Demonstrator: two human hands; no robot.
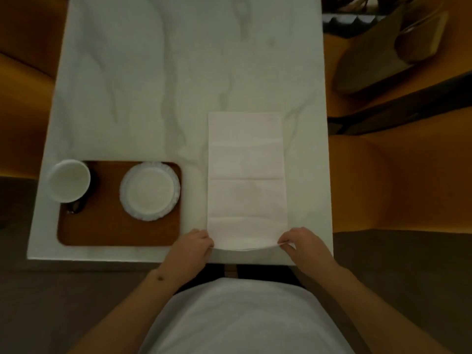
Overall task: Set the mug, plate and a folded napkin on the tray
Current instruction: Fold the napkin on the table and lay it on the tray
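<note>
While its near edge is pinched up at both corners, a white paper napkin [245,175] lies opened into a long strip on a pale marbled table [153,72], to the right of the tray. Its long axis runs straight away from the person, one short end at the table's near edge and the other toward the middle of the table; faint creases cross it. The left hand [193,245] is closed on the near left corner and the right hand [302,242] on the near right corner, each with fingertips nipped together, so the edge between them sags slightly. Folding looks to be the step in hand. To do it well, both corners would best rise together and travel straight along the strip, landing square on the far corners before the fold is pressed flat. Just left of the napkin sits a brown wooden tray [107,231], holding a white plate [149,191] at its far right and a white mug [69,180] at its far left corner
</note>
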